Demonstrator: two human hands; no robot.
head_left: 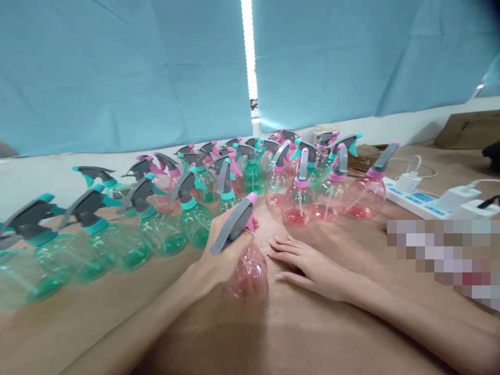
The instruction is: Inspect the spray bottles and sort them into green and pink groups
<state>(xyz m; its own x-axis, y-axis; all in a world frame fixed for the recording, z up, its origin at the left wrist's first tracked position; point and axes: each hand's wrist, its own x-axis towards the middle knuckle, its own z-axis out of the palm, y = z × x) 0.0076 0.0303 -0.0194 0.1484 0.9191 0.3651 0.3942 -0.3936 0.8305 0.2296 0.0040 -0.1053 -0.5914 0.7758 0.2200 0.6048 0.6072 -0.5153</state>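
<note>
My left hand (pixel 228 247) is wrapped round the neck of a pink spray bottle (pixel 248 276) with a grey and pink trigger head. The bottle stands upright, or nearly so, at the middle of the table; whether its base touches the surface I cannot tell. Just to its right, my right hand (pixel 302 263) lies palm down with its fingers stretched out, holding nothing. Closest beyond the left hand is a green spray bottle (pixel 197 224) with a teal collar. Another pink spray bottle (pixel 299 205) stands beyond the right hand.
Several green spray bottles (pixel 117 245) line the left side. More pink and green ones crowd the back. A white power strip (pixel 416 200) with plugged-in chargers lies at the right, near a cardboard box (pixel 469 130). Blue sheeting (pixel 136 67) covers the wall behind the brown table (pixel 312 333).
</note>
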